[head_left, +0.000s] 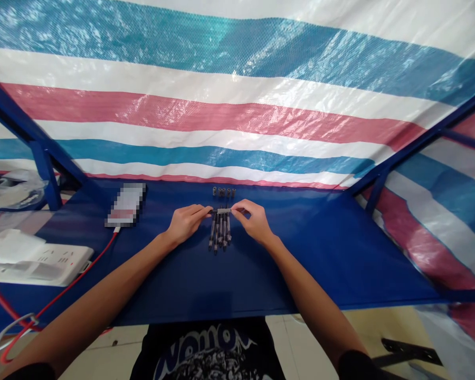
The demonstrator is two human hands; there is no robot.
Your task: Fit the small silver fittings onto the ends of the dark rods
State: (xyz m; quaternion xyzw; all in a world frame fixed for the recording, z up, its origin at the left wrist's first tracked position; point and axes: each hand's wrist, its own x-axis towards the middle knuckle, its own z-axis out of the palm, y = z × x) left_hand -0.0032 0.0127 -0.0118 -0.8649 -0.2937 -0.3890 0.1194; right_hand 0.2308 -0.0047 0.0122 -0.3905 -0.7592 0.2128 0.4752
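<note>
My left hand (187, 221) and my right hand (254, 220) meet over the middle of the blue table (324, 253). Between their pinched fingertips they hold one thin dark pen (222, 210) sideways, each hand gripping one end. Just below it, several dark pens (220, 233) lie side by side, pointing toward me. Behind the hands stands a short row of small grey caps (224, 191) on the table.
A phone (125, 206) lies at the left with a red cable (83, 274) running to a white power strip (39, 262). Clear plastic bags (11, 190) sit at the far left. A striped tarp (237, 116) walls the back and right side, on blue frame bars (383, 174).
</note>
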